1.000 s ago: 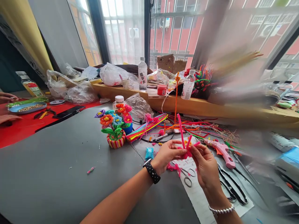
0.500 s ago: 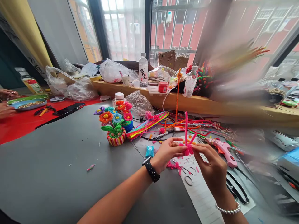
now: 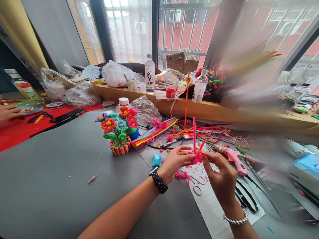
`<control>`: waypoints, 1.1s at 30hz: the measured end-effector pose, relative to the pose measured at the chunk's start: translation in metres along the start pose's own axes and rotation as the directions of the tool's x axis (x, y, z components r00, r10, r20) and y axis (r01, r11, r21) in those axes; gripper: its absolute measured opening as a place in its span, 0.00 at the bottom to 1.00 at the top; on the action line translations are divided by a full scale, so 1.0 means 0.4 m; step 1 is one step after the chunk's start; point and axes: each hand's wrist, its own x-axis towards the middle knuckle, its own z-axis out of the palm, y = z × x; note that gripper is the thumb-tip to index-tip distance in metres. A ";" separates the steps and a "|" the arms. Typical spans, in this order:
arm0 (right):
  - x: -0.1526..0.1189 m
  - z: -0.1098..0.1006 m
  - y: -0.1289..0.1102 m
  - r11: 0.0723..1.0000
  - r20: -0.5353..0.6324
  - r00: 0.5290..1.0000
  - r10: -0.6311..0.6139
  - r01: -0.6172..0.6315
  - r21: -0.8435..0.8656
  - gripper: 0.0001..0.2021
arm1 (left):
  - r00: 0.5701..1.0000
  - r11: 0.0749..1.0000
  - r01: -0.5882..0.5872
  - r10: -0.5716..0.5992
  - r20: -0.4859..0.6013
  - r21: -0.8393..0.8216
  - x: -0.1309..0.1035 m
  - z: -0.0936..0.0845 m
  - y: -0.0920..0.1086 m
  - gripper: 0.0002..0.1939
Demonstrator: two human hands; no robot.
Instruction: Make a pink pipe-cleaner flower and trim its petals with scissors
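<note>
A pink pipe-cleaner flower (image 3: 198, 158) is held between my two hands above the table, its looped petals low and two straight pink ends sticking up. My left hand (image 3: 175, 162), with a black dotted watch band at the wrist, pinches its left side. From the right, the thumb and fingers of my right hand (image 3: 220, 172) grip the other side. Below the hands lie silver scissors (image 3: 197, 189) on a sheet of paper (image 3: 208, 209), beside pink fuzzy scraps (image 3: 183, 175). A blue wrapped packet (image 3: 156, 160) rests left of the paper.
Pots of pipe-cleaner flowers (image 3: 120, 147) stand left of centre. Behind are bundled coloured pipe cleaners (image 3: 154, 132) and an orange stem (image 3: 186, 103). A pink glue gun (image 3: 234, 158) and black-handled pliers (image 3: 248, 196) lie right. Another person's hand (image 3: 10, 112) is at far left, by a bead tray (image 3: 30, 109).
The view has shifted slightly, so the scene sits a little further left. Both my hands keep their hold on the pink flower. The other person's hand at far left has moved.
</note>
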 end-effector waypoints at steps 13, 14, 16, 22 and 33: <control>0.002 -0.004 0.015 1.000 0.137 0.991 0.005 -0.004 -0.009 0.05 | 1.000 1.000 0.010 -0.010 -0.027 -0.005 0.001 -0.003 0.004 0.14; 0.002 -0.004 0.018 1.000 0.149 0.989 0.000 0.002 -0.013 0.05 | 0.999 1.000 0.011 -0.011 -0.033 0.000 0.001 -0.002 0.004 0.14; 0.001 -0.003 0.021 0.999 0.163 0.986 -0.020 0.024 -0.024 0.05 | 0.999 1.000 0.007 -0.007 -0.038 0.014 0.001 -0.001 0.006 0.13; -0.001 0.001 0.019 0.997 0.184 0.982 -0.031 0.042 -0.057 0.07 | 0.999 0.999 -0.013 0.015 -0.029 0.049 0.003 -0.005 0.001 0.17; 0.016 -0.002 0.027 0.788 0.374 0.839 0.395 -0.519 0.332 0.11 | 0.999 0.999 0.035 -0.035 -0.026 0.009 0.006 -0.016 0.005 0.20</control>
